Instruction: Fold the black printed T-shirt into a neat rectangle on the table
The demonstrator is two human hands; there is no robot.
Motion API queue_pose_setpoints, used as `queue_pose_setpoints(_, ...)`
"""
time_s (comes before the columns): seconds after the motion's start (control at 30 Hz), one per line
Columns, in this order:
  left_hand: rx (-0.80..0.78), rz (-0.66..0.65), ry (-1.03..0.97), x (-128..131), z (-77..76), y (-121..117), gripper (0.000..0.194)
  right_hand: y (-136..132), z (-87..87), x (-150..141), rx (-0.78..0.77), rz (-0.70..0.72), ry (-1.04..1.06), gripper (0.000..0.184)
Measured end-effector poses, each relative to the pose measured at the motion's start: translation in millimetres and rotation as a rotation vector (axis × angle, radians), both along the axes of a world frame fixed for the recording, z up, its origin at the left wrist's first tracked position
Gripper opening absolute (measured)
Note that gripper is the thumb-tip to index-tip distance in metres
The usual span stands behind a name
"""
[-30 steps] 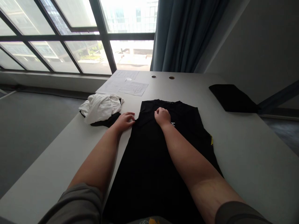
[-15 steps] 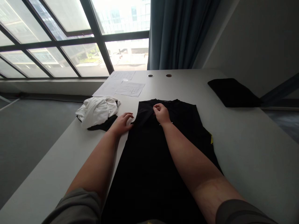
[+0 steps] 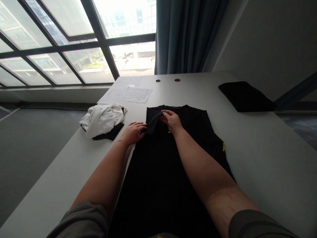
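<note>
Across the white bench [image 3: 260, 148] lies a black fabric shirt [image 3: 158, 175]. My right hand [image 3: 172, 121] pinches a flap [image 3: 154, 121]; my outstretched left hand [image 3: 133, 133] touches the edge, grip unclear. Apparently I'm folding inward; smoothing seems called for.

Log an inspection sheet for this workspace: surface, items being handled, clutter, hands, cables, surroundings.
Surface: white table with two round holes near the far edge.
Items handled: black garment, spread out, its upper left part lifted and creased.
Clutter: rumpled white cloth over black fabric at left; papers far left; flat black item far right, kind unclear.
Hands: right hand pinches the garment near the neckline; left hand at its left edge, grip unclear.
Cables: nothing seen.
Surroundings: bright framed window, blue curtain.
</note>
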State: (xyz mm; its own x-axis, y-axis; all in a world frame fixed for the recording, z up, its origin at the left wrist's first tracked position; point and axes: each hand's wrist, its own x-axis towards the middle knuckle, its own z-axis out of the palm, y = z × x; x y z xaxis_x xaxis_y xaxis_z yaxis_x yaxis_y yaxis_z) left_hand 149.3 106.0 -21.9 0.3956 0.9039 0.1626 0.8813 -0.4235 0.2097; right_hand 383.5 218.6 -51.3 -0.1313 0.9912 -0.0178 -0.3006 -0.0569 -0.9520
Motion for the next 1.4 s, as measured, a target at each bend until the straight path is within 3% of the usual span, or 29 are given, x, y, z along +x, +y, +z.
queue_pose_setpoints(0.13,-0.023,-0.022,0.033,11,7.0,-4,0.043,-2,-1.4,1,0.059,-0.048,-0.126,0.028)
queue_pose_setpoints(0.33,-0.047,0.046,0.143,31,9.2,-7,0.048,-11,4.5,4,0.383,-0.16,-0.85,0.025)
queue_pose_setpoints(0.47,-0.128,0.131,0.299,51,3.0,-14,0.063,-16,9.8,0,0.542,-0.258,-1.111,0.032)
queue_pose_setpoints(0.57,-0.194,0.217,0.371,65,-0.9,-22,0.072,-22,11.1,-8,0.675,-0.097,-1.204,0.043)
queue_pose_setpoints(0.67,-0.224,0.257,0.393,74,-2.3,-32,0.076,-29,9.0,-15,0.649,0.226,-1.34,0.053)
queue_pose_setpoints(0.77,-0.216,0.272,0.383,73,-5.5,-46,0.075,-33,6.1,-17,0.576,0.358,-1.456,0.062)
queue_pose_setpoints(1.1,-0.064,0.218,0.282,33,-34.4,-118,0.072,-35,4.4,-21,0.518,0.347,-1.542,0.077)
queue_pose_setpoints(1.4,0.024,0.144,0.221,17,-37.5,-183,0.071,-33,-1.9,-20,0.537,0.332,-1.566,0.09)
